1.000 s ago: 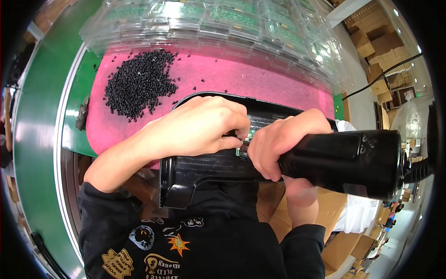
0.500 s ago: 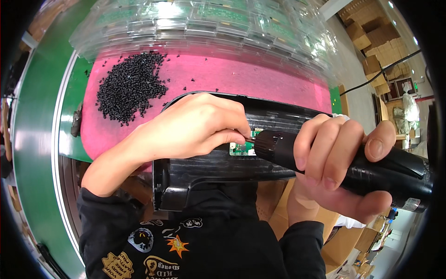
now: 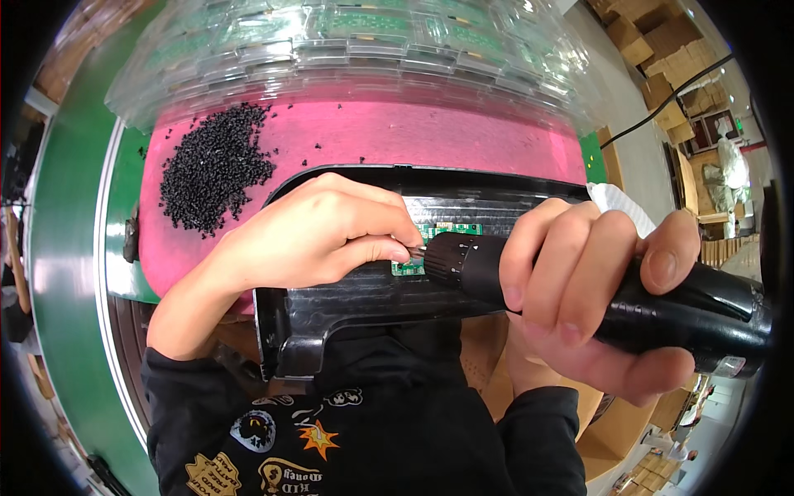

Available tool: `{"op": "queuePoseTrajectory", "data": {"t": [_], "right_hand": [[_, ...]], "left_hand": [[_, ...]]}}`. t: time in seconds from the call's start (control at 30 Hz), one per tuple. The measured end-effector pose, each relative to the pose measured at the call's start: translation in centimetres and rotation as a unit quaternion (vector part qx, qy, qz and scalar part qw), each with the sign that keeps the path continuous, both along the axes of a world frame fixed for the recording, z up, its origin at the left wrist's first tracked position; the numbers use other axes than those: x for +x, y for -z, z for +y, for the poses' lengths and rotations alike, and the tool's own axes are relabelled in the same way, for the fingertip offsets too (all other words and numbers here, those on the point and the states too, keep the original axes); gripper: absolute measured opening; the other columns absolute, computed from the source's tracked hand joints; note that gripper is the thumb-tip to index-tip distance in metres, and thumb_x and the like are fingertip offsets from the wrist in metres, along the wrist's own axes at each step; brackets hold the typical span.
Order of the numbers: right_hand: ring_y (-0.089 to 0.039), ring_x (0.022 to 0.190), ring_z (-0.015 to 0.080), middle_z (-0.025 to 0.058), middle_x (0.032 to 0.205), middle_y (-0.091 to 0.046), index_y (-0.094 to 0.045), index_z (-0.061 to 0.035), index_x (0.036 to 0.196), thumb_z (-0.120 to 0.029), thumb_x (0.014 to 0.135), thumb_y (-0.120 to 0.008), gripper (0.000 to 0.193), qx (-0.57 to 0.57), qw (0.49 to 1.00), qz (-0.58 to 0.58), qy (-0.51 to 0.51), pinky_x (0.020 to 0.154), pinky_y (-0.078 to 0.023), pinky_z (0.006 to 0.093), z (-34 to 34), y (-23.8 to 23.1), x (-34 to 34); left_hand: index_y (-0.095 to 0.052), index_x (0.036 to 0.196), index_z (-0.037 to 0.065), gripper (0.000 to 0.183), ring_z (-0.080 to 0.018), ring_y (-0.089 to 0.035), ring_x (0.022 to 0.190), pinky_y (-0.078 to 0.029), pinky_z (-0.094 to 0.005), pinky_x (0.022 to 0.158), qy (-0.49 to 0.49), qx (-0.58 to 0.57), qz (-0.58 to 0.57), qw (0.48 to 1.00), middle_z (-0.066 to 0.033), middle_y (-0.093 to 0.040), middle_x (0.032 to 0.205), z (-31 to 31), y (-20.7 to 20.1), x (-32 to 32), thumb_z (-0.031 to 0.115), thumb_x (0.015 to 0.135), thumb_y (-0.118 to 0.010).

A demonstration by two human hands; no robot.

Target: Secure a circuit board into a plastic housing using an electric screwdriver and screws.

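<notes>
My right hand (image 3: 591, 285) is wrapped around the thick body of a black electric screwdriver (image 3: 686, 310), which points left. Thumb and forefinger of my left hand (image 3: 318, 236) pinch the metal screwdriver bit (image 3: 418, 251) at the tool's nose; whether a screw is between the fingertips is hidden. Right under the bit lies a small green circuit board (image 3: 451, 229), partly covered by the fingers and the tool. The board sits inside a long black plastic housing (image 3: 372, 302), open side up, close to my body.
Beyond the housing, a pile of small black screws (image 3: 215, 169) lies on a pink mat (image 3: 356, 132), with a few strays beside it. Stacked clear plastic trays (image 3: 347, 58) holding green boards stand at the back. Cardboard boxes (image 3: 662, 91) are at the far right.
The housing, screw pile and both hands appear shifted slightly left in the picture. The screwdriver's nose has moved left over the board, and more of the board's top edge shows.
</notes>
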State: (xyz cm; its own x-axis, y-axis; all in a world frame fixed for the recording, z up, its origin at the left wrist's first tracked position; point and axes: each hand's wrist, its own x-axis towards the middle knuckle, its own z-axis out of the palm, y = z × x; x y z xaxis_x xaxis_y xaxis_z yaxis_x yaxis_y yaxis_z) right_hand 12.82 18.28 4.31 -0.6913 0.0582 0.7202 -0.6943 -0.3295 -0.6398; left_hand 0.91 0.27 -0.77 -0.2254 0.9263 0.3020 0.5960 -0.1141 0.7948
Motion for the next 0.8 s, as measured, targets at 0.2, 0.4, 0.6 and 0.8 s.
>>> {"op": "queuePoseTrajectory", "data": {"t": [0.2,0.4,0.6,0.8], "right_hand": [[-0.049,0.050,0.0126,0.0005,0.066,-0.054,-0.044,-0.0092,0.109,-0.046,0.090,-0.065,0.046,0.090,0.985,-0.096,0.110,0.054,-0.044,0.0295,1.8,0.0,1.9],[-0.049,0.053,0.0163,0.0044,0.065,-0.052,-0.046,-0.0067,0.105,-0.046,0.080,-0.079,0.058,0.018,0.982,-0.132,0.132,0.057,-0.045,0.0330,3.6,1.5,3.3],[-0.050,0.059,0.0162,0.0047,0.068,-0.053,-0.045,-0.0064,0.108,-0.038,0.083,-0.078,0.052,0.006,0.977,-0.163,0.140,0.060,-0.046,0.0335,3.4,1.5,3.7],[-0.052,0.063,0.0169,0.0057,0.070,-0.054,-0.045,-0.0054,0.109,-0.030,0.084,-0.077,0.047,-0.014,0.978,-0.167,0.128,0.062,-0.047,0.0340,3.4,1.9,3.5]], "left_hand": [[-0.060,0.114,0.002,0.050,-0.0315,-0.065,0.097,-0.054,-0.0386,0.079,-0.042,-0.065,0.128,0.989,-0.0115,-0.064,0.109,-0.3,0.3,0.2,0.018,0.071,-0.081],[-0.059,0.114,0.003,0.056,-0.0322,-0.062,0.103,-0.053,-0.0395,0.083,-0.041,-0.101,0.150,0.983,-0.0106,-0.061,0.110,0.0,0.3,0.5,0.019,0.066,-0.083],[-0.060,0.111,0.003,0.055,-0.0313,-0.062,0.098,-0.052,-0.0399,0.080,-0.048,-0.132,0.177,0.974,-0.0099,-0.059,0.105,0.1,0.2,0.6,0.019,0.065,-0.083],[-0.060,0.110,0.003,0.052,-0.0311,-0.062,0.095,-0.052,-0.0399,0.078,-0.054,-0.126,0.189,0.972,-0.0096,-0.059,0.103,0.1,0.2,0.8,0.019,0.066,-0.083]]}}
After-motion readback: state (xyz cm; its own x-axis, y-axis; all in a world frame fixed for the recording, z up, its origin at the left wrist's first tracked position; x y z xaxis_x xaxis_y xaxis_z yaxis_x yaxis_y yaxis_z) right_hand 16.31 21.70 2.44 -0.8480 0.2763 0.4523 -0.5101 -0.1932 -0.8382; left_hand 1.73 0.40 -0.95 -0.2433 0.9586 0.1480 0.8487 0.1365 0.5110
